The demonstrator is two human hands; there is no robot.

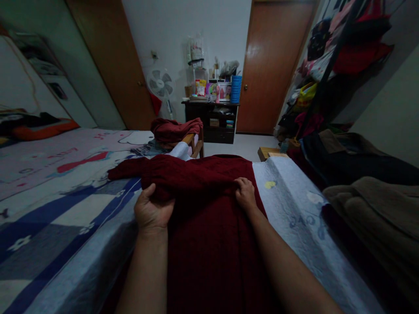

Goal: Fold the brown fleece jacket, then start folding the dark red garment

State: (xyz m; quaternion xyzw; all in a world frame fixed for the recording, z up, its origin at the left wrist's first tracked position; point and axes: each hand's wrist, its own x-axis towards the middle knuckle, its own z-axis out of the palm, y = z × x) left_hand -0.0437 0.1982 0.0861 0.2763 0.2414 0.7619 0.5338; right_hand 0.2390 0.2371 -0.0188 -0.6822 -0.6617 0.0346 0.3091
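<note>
A dark red long garment (209,244) lies spread over the bed, running from its far end toward me. One of its sleeves (190,172) is folded across the upper part. My left hand (152,210) is closed on the sleeve's gathered left end, palm up, thumb on top and the other fingers hidden under the cloth. Farther right, my right hand (245,192) pinches the same fold near the garment's right edge. Another bit of dark red sleeve (126,169) stretches out to the left on the bed.
A reddish bundle of cloth (176,128) rests on a wooden rail (190,138) beyond the garment. Folded brown clothes (376,205) and dark clothes (360,157) are piled at right. Farther off stand a white fan (161,83) and a dark cabinet (209,117). A patterned blanket (88,209) covers the left side.
</note>
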